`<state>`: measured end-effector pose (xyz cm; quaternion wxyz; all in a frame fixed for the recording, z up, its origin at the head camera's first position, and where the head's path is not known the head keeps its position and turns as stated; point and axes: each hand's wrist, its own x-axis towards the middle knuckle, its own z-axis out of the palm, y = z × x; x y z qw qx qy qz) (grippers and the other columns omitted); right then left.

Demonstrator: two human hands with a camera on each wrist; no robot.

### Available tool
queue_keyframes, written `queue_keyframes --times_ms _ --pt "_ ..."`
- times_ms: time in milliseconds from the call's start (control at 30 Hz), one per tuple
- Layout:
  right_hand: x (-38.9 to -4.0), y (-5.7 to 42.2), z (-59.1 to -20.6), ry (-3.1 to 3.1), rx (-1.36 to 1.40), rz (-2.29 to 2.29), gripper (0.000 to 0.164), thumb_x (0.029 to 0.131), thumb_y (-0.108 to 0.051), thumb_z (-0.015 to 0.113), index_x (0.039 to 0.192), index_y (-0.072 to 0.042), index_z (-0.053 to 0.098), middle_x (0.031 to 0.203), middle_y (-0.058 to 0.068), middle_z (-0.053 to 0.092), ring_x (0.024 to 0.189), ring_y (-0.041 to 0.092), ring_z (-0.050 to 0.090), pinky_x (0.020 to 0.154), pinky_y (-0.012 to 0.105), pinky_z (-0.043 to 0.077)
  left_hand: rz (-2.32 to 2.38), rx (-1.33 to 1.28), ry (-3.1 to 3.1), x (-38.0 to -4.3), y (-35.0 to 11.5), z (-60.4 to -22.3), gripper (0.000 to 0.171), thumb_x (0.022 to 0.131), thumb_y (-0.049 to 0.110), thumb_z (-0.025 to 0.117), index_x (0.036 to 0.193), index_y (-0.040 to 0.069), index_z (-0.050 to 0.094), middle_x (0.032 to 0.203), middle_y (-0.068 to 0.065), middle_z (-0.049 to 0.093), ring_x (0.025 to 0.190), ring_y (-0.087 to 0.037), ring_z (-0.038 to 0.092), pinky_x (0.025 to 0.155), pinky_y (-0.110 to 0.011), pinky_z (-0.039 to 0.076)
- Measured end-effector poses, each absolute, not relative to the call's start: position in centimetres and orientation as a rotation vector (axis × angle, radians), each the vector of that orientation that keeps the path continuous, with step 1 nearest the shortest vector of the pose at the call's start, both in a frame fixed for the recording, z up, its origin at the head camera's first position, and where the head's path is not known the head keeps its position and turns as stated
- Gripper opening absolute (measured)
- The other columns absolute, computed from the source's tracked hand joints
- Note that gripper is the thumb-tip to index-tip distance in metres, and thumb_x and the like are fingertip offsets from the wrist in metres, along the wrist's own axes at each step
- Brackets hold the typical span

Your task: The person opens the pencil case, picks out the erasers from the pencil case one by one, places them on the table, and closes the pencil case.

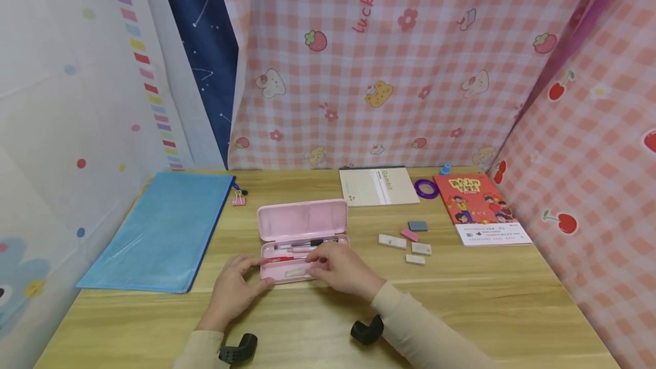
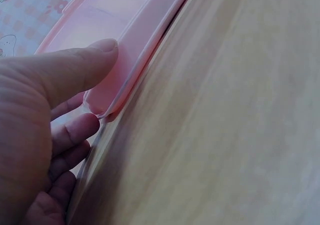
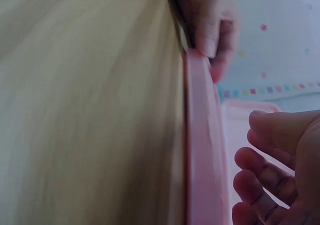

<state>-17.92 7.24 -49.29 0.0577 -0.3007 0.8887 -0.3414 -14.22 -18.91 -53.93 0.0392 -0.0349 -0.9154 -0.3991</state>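
Note:
A pink pencil case [image 1: 302, 221] lies with its lid raised toward the back. Inside it are a clear pen with a black part [image 1: 302, 245], a red pen [image 1: 279, 259] and a small pale piece [image 1: 295, 273] near the front wall. My left hand [image 1: 236, 289] grips the left end of the case, thumb [image 2: 95, 60] over its front edge and fingers round the corner. Over the right half reaches my right hand [image 1: 345, 269], its fingers [image 3: 252, 160] loosely bent and apart from the thumb, nothing visible between them. It covers part of the contents.
Several erasers [image 1: 392, 241] lie to the right. Farther back are a notebook [image 1: 379, 187], a purple tape roll [image 1: 426, 189], a small blue item [image 1: 445, 169] and a red booklet [image 1: 476, 204]. A blue folder [image 1: 159, 232] and a pink binder clip [image 1: 238, 198] are on the left.

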Motion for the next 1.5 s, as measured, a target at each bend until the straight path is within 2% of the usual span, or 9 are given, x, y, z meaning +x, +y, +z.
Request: queue_keyframes --times_ms 133,233,367,733,1067,1400,1500 --pt "-18.0 5.9 -49.8 2.703 -0.940 -0.971 0.020 0.088 -0.024 0.070 0.106 -0.015 0.072 0.095 -0.010 0.066 0.083 0.005 0.056 0.074 0.020 0.047 -1.223 -0.123 -2.788 -14.2 -18.9 -54.0 0.050 0.072 0.041 0.083 0.113 0.015 0.070 0.119 -0.005 0.062 0.118 -0.026 0.049 0.102 -0.050 0.040" --pt "-17.9 5.5 -49.9 2.723 -0.943 -0.926 0.022 0.087 -0.024 0.071 0.107 -0.016 0.072 0.092 -0.012 0.066 0.079 0.002 0.054 0.070 0.019 0.047 -1.217 -0.129 -2.783 -14.3 -19.0 -54.0 0.050 0.072 0.041 0.083 0.113 0.016 0.070 0.119 -0.005 0.062 0.117 -0.026 0.050 0.101 -0.049 0.040" --pt "-17.9 5.2 -50.1 2.758 -0.943 -0.872 0.024 0.086 -0.025 0.071 0.108 -0.017 0.073 0.092 -0.012 0.066 0.078 0.004 0.054 0.069 0.019 0.046 -1.208 -0.125 -2.789 -14.3 -19.0 -54.1 0.050 0.073 0.043 0.082 0.113 0.017 0.070 0.119 -0.004 0.062 0.117 -0.025 0.050 0.101 -0.050 0.040" --pt "-17.9 4.6 -50.5 2.796 -0.960 -0.787 0.021 0.088 -0.022 0.069 0.107 -0.017 0.074 0.101 -0.009 0.070 0.094 0.005 0.061 0.085 0.026 0.050 -1.199 -0.132 -2.782 -14.3 -19.1 -54.2 0.047 0.073 0.039 0.083 0.111 0.016 0.070 0.119 -0.005 0.062 0.118 -0.025 0.049 0.102 -0.050 0.039" --pt "-17.7 4.5 -50.3 2.788 -0.954 -0.780 0.020 0.089 -0.020 0.068 0.108 -0.017 0.073 0.100 -0.006 0.066 0.090 0.006 0.057 0.080 0.025 0.049 -1.198 -0.134 -2.788 -14.3 -19.1 -54.2 0.047 0.073 0.040 0.083 0.112 0.016 0.070 0.119 -0.005 0.062 0.118 -0.025 0.049 0.101 -0.050 0.040" --pt "-17.8 4.4 -50.4 2.780 -0.935 -0.852 0.016 0.087 -0.018 0.069 0.101 -0.022 0.075 0.095 -0.014 0.068 0.083 0.001 0.057 0.075 0.022 0.049 -1.192 -0.142 -2.779 -14.4 -19.1 -54.3 0.049 0.073 0.043 0.082 0.112 0.016 0.070 0.118 -0.004 0.062 0.116 -0.024 0.051 0.101 -0.049 0.040" --pt "-17.7 4.3 -50.4 2.768 -0.896 -0.876 0.015 0.088 -0.017 0.068 0.101 -0.023 0.075 0.096 -0.014 0.069 0.086 0.000 0.058 0.078 0.022 0.049 -1.195 -0.143 -2.778 -14.3 -19.1 -54.3 0.049 0.073 0.042 0.083 0.112 0.016 0.070 0.117 -0.004 0.062 0.116 -0.024 0.051 0.101 -0.049 0.041"
